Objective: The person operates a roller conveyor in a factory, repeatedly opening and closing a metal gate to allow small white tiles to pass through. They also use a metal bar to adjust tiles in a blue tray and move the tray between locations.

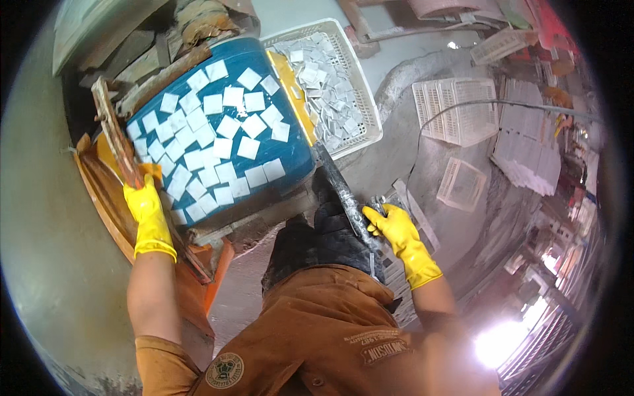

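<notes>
Many small square white tiles (232, 96) lie scattered, some overlapping, on a wet blue surface (300, 155) in front of me. At its left, my left hand (149, 218), in a yellow rubber glove, is closed around the lower end of a rusty bar (113, 135). My right hand (397, 237), also gloved in yellow, has its fingers curled beside the lower end of a long dark bar (340, 188) smeared with white. Small greyish pieces (378, 201) show by its fingertips; what the fingers hold, if anything, is hidden.
A white crate (375, 129) full of white tiles stands beyond the blue surface's right side, past a yellow strip (290, 89). Farther right are stacked white crates (456, 112), a smaller crate (461, 184), pale stacked slabs (528, 142) and a loose cable (462, 103). An orange metal edge (221, 274) lies near my left forearm.
</notes>
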{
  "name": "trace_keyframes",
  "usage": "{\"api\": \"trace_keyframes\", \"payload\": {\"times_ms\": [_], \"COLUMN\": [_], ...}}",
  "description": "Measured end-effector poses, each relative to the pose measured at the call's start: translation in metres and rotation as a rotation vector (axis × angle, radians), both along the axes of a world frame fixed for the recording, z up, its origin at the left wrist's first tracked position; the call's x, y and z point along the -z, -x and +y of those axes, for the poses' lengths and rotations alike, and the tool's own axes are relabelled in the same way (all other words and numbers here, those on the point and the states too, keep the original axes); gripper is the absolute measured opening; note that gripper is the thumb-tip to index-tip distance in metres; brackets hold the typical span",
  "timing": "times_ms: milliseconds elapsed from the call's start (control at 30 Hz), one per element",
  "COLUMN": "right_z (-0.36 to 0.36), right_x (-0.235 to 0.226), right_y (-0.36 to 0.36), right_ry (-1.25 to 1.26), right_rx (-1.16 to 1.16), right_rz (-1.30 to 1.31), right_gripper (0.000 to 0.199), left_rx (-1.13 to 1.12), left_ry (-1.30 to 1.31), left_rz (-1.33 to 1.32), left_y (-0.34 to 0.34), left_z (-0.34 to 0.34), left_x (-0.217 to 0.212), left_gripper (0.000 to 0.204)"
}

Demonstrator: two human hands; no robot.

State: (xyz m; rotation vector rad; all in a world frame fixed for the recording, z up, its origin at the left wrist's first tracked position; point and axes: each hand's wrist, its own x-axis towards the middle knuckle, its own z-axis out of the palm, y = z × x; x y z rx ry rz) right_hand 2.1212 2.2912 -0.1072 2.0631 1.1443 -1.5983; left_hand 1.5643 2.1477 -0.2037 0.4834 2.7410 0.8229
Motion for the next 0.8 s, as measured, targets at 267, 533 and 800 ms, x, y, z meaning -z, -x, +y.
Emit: {"api": "trace_keyframes", "payload": {"times_ms": [267, 533, 800], "right_z": [0.058, 0.089, 0.12], "right_x": [0.026, 0.042, 0.021], "right_y": [0.023, 0.056, 0.084], "right_ry": [-0.005, -0.028, -0.381], "right_rx": [-0.209, -0.064, 0.083], "right_rz": [-0.07, -0.051, 0.093], "right_gripper": [0.057, 0.058, 0.068], "left_rx": [-0.123, -0.119, -0.157], "left_ry": [0.068, 0.017, 0.079], "left_rz": [-0.05, -0.077, -0.101], "left_y": [-0.015, -0.01, -0.002], "left_z": [0.015, 0.01, -0.005], "left_x": [-0.03, -0.041, -0.037], "left_gripper": [0.045, 0.047, 0.05]}}
